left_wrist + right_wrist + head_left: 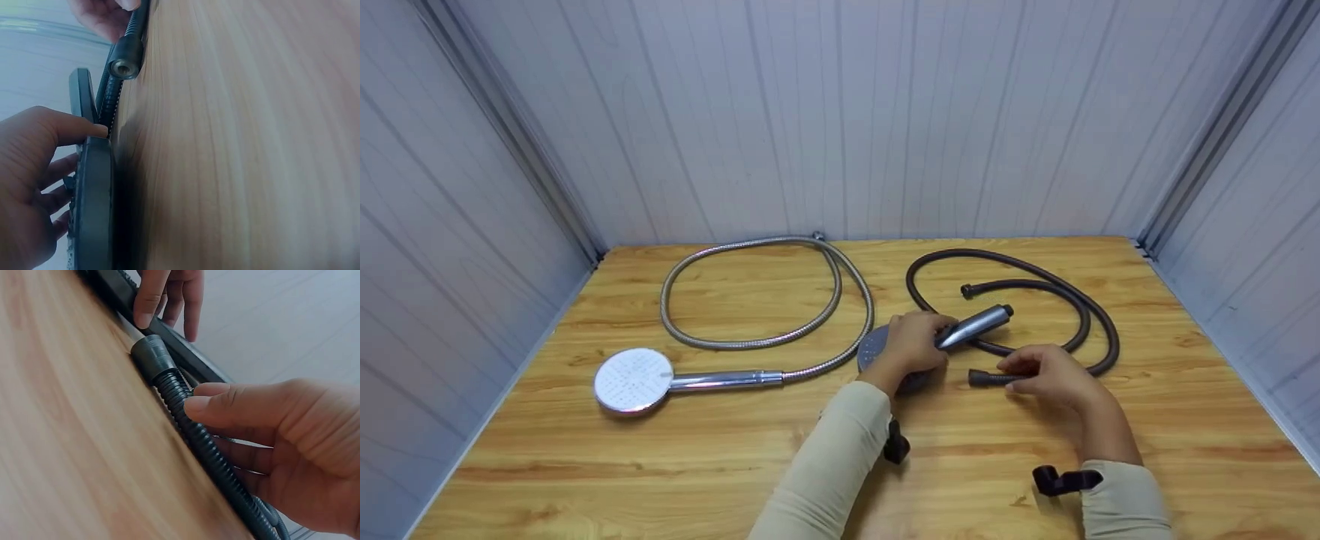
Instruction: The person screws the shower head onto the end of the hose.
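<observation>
My left hand (913,341) grips a dark grey shower head (976,327) around its round face and neck. In the left wrist view its thumb (84,130) lies on the rim of the disc, the other fingers across the nozzle side. The shower head's handle points up and to the right, ending in a black threaded tip. At the right, my right hand (1054,379) pinches a black shower hose (199,439) just behind its flared end fitting (979,377). That fitting lies close to the shower head, apart from it, its round opening showing in the left wrist view.
On the left lies a chrome shower head (634,380) joined to a silver metal hose (750,344) looped behind it. The black hose's other end (967,290) lies inside its own loop. Pale panel walls (840,120) enclose the wooden table (660,465) at the back and sides.
</observation>
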Motion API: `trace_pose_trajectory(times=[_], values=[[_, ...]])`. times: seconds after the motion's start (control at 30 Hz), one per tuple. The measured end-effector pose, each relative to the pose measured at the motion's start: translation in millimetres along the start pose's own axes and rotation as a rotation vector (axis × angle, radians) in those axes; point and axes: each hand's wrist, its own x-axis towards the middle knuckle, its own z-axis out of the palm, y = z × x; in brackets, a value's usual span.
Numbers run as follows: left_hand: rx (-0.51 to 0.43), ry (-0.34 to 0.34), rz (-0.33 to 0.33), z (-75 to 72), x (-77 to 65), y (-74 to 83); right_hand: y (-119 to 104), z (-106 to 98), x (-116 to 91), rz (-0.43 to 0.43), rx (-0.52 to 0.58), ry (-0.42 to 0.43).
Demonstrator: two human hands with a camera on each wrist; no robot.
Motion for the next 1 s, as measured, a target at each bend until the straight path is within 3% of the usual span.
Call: trace_pose_trajectory(times=[0.17, 0.57, 0.8, 1.0], values=[[-0.052, 0.006, 0.008, 1.0, -3.6, -5.7, 0.0, 4.1, 2.7, 0.035, 0.011, -0.023], [-0.165, -0.034, -0.024, 0.0, -8.6, -10.1, -3.6, 10.1, 3.7, -0.036, 0.002, -0.044], [-0.194, -0.015, 0.003, 1.3, -9.5, -13.7, -8.7, 7.4, 1.6, 0.018, 0.043, -0.102], [-0.212, -0.011, 0.036, 1.1, -11.7, -15.9, -9.4, 4.1, 1.5, -0.055, 0.047, -0.131]])
